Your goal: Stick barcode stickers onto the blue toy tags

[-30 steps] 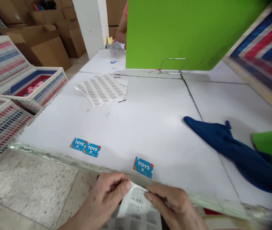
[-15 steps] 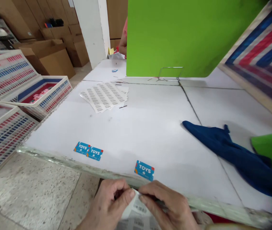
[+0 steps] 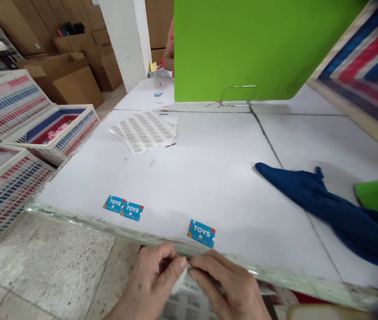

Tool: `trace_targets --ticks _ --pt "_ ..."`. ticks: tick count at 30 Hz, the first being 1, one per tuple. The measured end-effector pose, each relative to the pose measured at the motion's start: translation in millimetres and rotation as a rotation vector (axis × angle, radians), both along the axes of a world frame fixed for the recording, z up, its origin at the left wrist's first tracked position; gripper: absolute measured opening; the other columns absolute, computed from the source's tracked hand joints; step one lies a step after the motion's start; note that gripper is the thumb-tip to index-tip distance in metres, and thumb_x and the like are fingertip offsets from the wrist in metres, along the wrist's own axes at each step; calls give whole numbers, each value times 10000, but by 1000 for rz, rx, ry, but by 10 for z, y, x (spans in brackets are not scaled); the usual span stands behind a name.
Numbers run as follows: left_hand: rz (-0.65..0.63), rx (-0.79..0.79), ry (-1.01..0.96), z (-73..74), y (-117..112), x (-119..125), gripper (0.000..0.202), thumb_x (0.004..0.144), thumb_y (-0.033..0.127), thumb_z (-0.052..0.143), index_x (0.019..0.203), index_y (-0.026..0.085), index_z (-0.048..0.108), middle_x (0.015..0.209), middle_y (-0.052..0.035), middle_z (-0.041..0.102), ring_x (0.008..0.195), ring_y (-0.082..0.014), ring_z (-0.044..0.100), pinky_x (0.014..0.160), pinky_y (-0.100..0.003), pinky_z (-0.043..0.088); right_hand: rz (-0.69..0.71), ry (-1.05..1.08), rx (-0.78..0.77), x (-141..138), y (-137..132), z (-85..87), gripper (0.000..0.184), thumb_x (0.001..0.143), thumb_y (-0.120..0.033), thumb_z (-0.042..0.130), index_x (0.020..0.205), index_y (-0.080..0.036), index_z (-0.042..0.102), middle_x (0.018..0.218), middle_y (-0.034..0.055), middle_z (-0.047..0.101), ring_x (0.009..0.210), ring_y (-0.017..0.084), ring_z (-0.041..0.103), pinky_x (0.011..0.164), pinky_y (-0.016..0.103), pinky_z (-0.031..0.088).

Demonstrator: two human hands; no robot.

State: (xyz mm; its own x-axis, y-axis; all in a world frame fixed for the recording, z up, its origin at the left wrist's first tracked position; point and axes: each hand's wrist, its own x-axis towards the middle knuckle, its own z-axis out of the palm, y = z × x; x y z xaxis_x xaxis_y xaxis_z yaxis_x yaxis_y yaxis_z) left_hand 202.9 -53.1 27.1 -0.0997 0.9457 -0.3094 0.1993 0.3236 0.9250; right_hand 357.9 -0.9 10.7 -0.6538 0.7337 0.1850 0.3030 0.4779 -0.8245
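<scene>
Just below the table's front edge, my left hand (image 3: 157,278) pinches the top of a white sheet of barcode stickers (image 3: 189,295) between thumb and forefinger. Close beside it, my right hand (image 3: 227,282) is closed on the same sheet near its top edge. Part of the sheet is hidden by both hands. One blue TOYS card (image 3: 201,233) lies right above my right hand, on the table. Farther left, two more blue cards (image 3: 123,207) lie side by side, touching or slightly overlapping.
Several barcode sticker sheets (image 3: 145,132) lie fanned on the white table (image 3: 208,169). A blue cloth (image 3: 315,204) rests at right. Behind stands a green board (image 3: 242,49) with a wire stand (image 3: 238,95). Plastic baskets (image 3: 58,138) and cardboard boxes (image 3: 69,80) are at left; a person's arm (image 3: 169,51) shows behind the board.
My fingertips have drawn slightly closer together at the sheet's top edge. The view has shifted a little; the cards and the cloth stay in place on the table.
</scene>
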Motion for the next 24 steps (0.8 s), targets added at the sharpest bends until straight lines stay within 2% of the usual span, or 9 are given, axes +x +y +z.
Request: trace_targets --ticks 2,5,7,10,14,17,19,22,24 --pt "-19 -17 -42 12 -7 -17 394 845 443 419 563 171 381 538 54 271 514 -90 284 460 -204 228 22 -25 -66 1 13 -3 196 884 -253 405 765 -203 551 668 -18 550 591 94 531 557 198 396" --pt "-64 -50 -125 54 -15 -56 336 863 406 398 696 147 531 609 26 419 587 -107 398 529 -195 310 39 -68 -97 5 45 25 253 896 -256 365 703 -192 516 628 -26 502 563 88 491 532 197 371" --pt "-77 -78 -109 75 -13 -76 286 841 371 440 751 136 577 629 17 460 602 -112 421 543 -194 324 52 -87 -86 4 59 44 267 900 -255 349 681 -192 487 614 -31 485 553 85 470 520 194 359" --pt "-79 -98 -28 75 -3 -78 292 813 349 473 646 128 565 544 35 394 534 -98 369 491 -192 281 58 -107 -56 -5 64 59 264 900 -246 346 664 -195 451 600 -39 479 540 81 452 506 188 344" --pt "-102 -46 6 48 2 -64 288 823 345 463 667 134 580 565 28 435 559 -103 396 512 -194 290 97 -105 -48 -11 60 67 242 897 -230 356 672 -198 437 605 -45 493 546 74 470 509 178 349" --pt "-93 -45 50 36 -6 -57 314 830 358 451 606 145 507 538 42 380 531 -95 366 489 -195 264 109 -101 -42 -13 43 51 239 897 -209 354 678 -198 451 606 -41 504 549 74 485 513 178 363" --pt "-71 -55 64 26 -11 -48 309 834 362 439 611 152 476 545 44 368 535 -95 362 486 -195 257 80 -73 -14 -15 25 17 219 895 -204 363 715 -199 488 625 -32 530 560 80 509 520 183 388" --pt "-9 -70 -8 2 -13 -25 315 829 374 436 597 162 431 551 48 353 526 -91 341 476 -190 258 29 -18 87 -18 -2 -62 128 870 -216 434 916 -210 554 773 5 616 676 112 585 606 207 459" --pt "30 -96 -82 -18 -10 -7 340 823 398 436 575 167 409 525 54 340 495 -85 323 456 -189 253 7 10 190 -23 -11 -106 188 850 -205 474 1021 -217 553 872 25 641 751 128 609 667 221 489"
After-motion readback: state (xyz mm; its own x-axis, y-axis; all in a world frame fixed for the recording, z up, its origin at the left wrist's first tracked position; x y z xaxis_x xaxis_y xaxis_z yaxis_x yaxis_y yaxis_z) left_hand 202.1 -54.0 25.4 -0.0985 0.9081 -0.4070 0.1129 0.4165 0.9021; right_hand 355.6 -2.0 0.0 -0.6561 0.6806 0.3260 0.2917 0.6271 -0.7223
